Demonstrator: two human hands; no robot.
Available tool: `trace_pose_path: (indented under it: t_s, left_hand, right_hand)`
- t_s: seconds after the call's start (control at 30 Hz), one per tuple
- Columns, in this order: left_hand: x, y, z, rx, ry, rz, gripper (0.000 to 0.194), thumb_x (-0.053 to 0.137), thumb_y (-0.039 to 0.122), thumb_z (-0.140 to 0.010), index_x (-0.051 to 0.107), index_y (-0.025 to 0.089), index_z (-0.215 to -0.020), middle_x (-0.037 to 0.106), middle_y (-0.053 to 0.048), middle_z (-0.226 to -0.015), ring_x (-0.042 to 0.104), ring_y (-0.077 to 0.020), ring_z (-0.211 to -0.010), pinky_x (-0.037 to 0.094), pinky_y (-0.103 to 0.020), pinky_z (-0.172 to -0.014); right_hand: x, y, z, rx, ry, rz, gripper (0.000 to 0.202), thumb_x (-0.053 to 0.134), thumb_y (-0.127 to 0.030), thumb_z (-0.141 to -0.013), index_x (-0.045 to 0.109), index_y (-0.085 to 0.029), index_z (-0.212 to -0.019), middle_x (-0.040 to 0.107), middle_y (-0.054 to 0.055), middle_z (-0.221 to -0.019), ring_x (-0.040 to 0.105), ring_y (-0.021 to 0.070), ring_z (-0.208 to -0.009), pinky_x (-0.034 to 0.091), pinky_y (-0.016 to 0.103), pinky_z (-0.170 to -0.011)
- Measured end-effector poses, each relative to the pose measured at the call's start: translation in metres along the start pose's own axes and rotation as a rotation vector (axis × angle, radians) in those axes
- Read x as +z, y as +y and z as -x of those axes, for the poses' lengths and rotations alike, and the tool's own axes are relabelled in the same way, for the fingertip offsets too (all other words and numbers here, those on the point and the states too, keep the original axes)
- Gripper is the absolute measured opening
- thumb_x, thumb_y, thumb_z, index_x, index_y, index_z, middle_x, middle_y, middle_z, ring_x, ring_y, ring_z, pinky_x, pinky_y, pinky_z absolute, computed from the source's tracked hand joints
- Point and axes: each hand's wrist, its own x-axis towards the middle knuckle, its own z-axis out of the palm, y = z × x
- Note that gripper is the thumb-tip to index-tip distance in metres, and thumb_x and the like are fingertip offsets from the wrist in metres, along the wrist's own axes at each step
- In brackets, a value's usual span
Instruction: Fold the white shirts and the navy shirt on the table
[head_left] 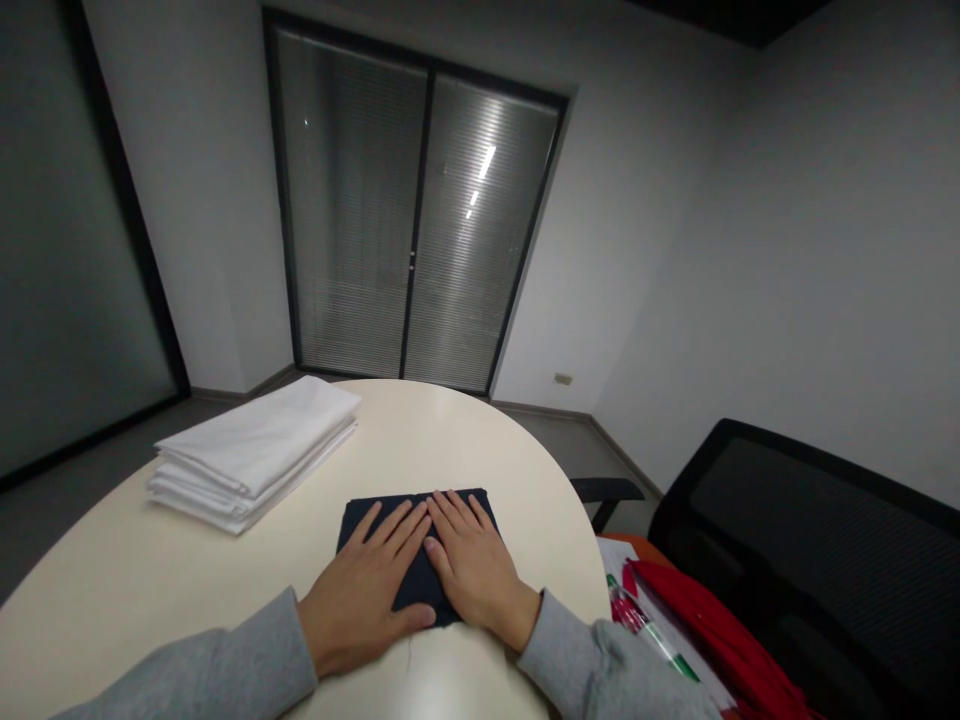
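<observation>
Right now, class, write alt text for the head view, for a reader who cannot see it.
Left hand and right hand press flat on a folded navy cloth on a round cream table; folded white cloths lie stacked beyond, left.

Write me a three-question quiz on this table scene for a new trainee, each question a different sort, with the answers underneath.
1. Multiple choice: what lies under both the left hand and the right hand?
A) a laptop
B) a dark blue cloth
C) a wooden tray

2. True or false: the stack of folded white cloths is on the round table, on the left hand's side, and neither hand touches it.

3. Fill in the missing colour: the sleeves at both wrists are ____.

Key: 1. B; 2. true; 3. grey
</observation>
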Motion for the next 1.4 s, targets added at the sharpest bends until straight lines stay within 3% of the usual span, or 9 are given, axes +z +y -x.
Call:
trace_pose_path:
  t_s: [0.1, 0.27, 0.43, 0.67, 0.8, 0.93, 1.03, 1.2, 1.4]
  left_hand:
    - [-0.008, 0.004, 0.003, 0.038, 0.039, -0.017, 0.094, 0.075, 0.061, -0.082, 0.039, 0.024, -0.16, 0.034, -0.011, -0.169, 0.031, -0.0382, -0.154, 0.013, -0.065, -0.128]
    - [-0.025, 0.005, 0.006, 0.099, 0.082, 0.019, 0.052, 0.079, 0.041, -0.084, 0.067, 0.023, -0.13, 0.069, -0.01, -0.134, 0.06, -0.0329, -0.124, 0.044, -0.054, -0.112]
    - [-0.027, 0.002, 0.01, 0.146, 0.129, 0.069, 0.03, 0.061, 0.034, -0.1, 0.071, 0.022, -0.126, 0.074, -0.007, -0.124, 0.065, -0.0284, -0.116, 0.049, -0.047, -0.105]
    - [-0.06, -0.003, -0.018, 0.012, 0.14, 0.217, 0.044, 0.035, 0.043, -0.11, 0.069, 0.022, -0.129, 0.072, -0.005, -0.134, 0.064, -0.0215, -0.124, 0.046, -0.037, -0.111]
    - [-0.039, 0.002, -0.035, -0.003, 0.054, 0.105, 0.063, 0.043, 0.058, -0.105, 0.045, 0.024, -0.158, 0.044, -0.008, -0.165, 0.039, -0.0289, -0.152, 0.028, -0.051, -0.126]
    - [-0.004, 0.014, -0.033, 0.072, -0.003, 0.089, 0.066, 0.032, 0.065, -0.105, 0.039, 0.03, -0.161, 0.036, -0.006, -0.168, 0.031, -0.0304, -0.156, 0.021, -0.057, -0.127]
    - [-0.001, 0.017, -0.029, 0.084, 0.008, 0.096, 0.068, 0.033, 0.065, -0.105, 0.036, 0.029, -0.162, 0.035, -0.006, -0.169, 0.03, -0.0297, -0.156, 0.018, -0.056, -0.128]
    - [-0.031, -0.016, -0.029, -0.107, -0.018, 0.121, 0.073, 0.051, 0.059, -0.099, 0.041, 0.021, -0.16, 0.054, -0.013, -0.156, 0.051, -0.0316, -0.142, 0.036, -0.05, -0.12]
    - [-0.059, -0.055, -0.041, -0.209, -0.312, 0.227, 0.056, 0.075, 0.05, -0.076, 0.073, 0.019, -0.122, 0.074, -0.013, -0.125, 0.068, -0.0332, -0.114, 0.051, -0.041, -0.098]
  right_hand:
    - [-0.001, 0.0, 0.002, 0.005, -0.008, -0.009, 0.056, 0.028, -0.046, -0.111, 0.036, -0.022, -0.161, 0.034, 0.005, -0.168, 0.025, 0.023, -0.158, 0.015, 0.051, -0.131]
    - [-0.012, 0.003, 0.019, -0.037, -0.067, -0.051, 0.06, 0.035, -0.05, -0.109, 0.032, -0.022, -0.162, 0.029, 0.005, -0.17, 0.023, 0.023, -0.158, 0.012, 0.049, -0.132]
    - [-0.022, 0.019, 0.043, -0.091, -0.136, -0.049, 0.082, 0.063, -0.055, -0.095, 0.03, -0.025, -0.163, 0.026, 0.006, -0.171, 0.023, 0.0267, -0.158, 0.016, 0.051, -0.131]
    - [-0.016, 0.004, 0.056, -0.047, -0.141, 0.026, 0.061, 0.053, -0.031, -0.101, 0.039, -0.023, -0.16, 0.032, 0.006, -0.168, 0.026, 0.0291, -0.157, 0.021, 0.053, -0.13]
    - [-0.024, -0.014, 0.07, -0.04, -0.15, -0.039, 0.066, 0.05, -0.047, -0.104, 0.034, -0.02, -0.162, 0.026, 0.01, -0.17, 0.021, 0.0313, -0.158, 0.019, 0.053, -0.131]
    - [-0.048, -0.012, 0.06, 0.045, -0.078, -0.118, 0.042, 0.04, -0.04, -0.108, 0.063, -0.029, -0.142, 0.058, 0.003, -0.152, 0.046, 0.0248, -0.147, 0.027, 0.047, -0.128]
    - [-0.06, 0.003, 0.03, 0.131, 0.013, -0.093, 0.042, 0.045, -0.035, -0.106, 0.06, -0.023, -0.143, 0.061, 0.007, -0.148, 0.051, 0.0243, -0.141, 0.03, 0.044, -0.125]
    - [-0.06, 0.036, -0.024, 0.139, -0.354, -0.123, 0.061, 0.075, -0.05, -0.086, 0.066, -0.016, -0.136, 0.068, 0.018, -0.134, 0.063, 0.0355, -0.124, 0.048, 0.049, -0.106]
    - [-0.062, 0.057, -0.063, 0.1, -0.734, -0.283, 0.036, 0.087, -0.045, -0.074, 0.077, -0.02, -0.097, 0.075, 0.0, -0.084, 0.07, 0.0188, -0.075, 0.053, 0.026, -0.065]
